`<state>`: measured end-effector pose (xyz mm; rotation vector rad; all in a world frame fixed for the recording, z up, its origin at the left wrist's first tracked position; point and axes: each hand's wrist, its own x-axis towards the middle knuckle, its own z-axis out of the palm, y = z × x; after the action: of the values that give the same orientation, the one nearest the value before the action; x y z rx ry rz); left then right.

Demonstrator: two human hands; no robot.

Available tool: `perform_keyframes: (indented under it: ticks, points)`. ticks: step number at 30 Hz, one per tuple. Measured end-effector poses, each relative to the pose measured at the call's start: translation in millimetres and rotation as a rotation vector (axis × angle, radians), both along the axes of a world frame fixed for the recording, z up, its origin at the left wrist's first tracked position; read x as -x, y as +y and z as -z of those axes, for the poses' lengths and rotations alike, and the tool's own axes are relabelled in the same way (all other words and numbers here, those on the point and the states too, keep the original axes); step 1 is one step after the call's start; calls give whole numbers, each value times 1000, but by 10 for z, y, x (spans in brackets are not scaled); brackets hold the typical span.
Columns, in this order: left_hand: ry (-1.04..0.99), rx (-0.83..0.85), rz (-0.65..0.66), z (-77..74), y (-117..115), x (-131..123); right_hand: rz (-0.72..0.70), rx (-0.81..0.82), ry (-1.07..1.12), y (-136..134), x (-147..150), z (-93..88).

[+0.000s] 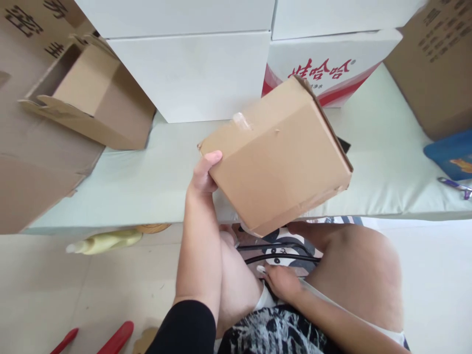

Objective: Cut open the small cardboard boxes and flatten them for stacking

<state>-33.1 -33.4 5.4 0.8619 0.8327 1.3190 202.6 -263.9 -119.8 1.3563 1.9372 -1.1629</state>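
My left hand [206,172] grips the left corner of a closed brown cardboard box [280,157], its thumb on the upper face. The box is held tilted above the pale green cloth, with a piece of clear tape near its upper left edge. My right hand [282,281] is low in my lap, its fingers closed around a small white thing [261,269] that is too small to name.
White cartons [195,73] stand behind the box, one with red print [317,73]. An open brown box [106,98] is at the left. A blue item [452,155] lies at the right. Below are a yellow bottle [110,242] and red objects [117,337] on the floor.
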Motion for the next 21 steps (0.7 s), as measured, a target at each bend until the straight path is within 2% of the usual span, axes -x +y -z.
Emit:
perform_keyframes:
  ticks: [3,5,6,8,10,12,16,19,21]
  points:
    - [-17,-22,-62,-9,28,-10,20,-25,117,198,-133,-390]
    - [-33,-30,-121,-17,39,-28,34,-70,226,435,-287,-697]
    - [-36,-32,-150,-23,43,-41,98,-157,271,588,-377,-837]
    - [-35,-33,-207,-37,48,-68,224,-370,213,949,-566,-1042]
    - [-30,-31,-250,-53,56,-94,351,-675,115,1341,-742,-1114]
    - [-21,-21,-264,-59,69,-105,448,-843,153,1702,-885,-1079]
    - [18,38,-243,-36,85,-70,551,-932,328,2163,-1074,-998]
    - [6,121,-169,-72,2,-67,667,-971,501,2297,-1162,-1104]
    - [-3,159,-105,-159,-122,-127,785,-919,709,2340,-1182,-1213]
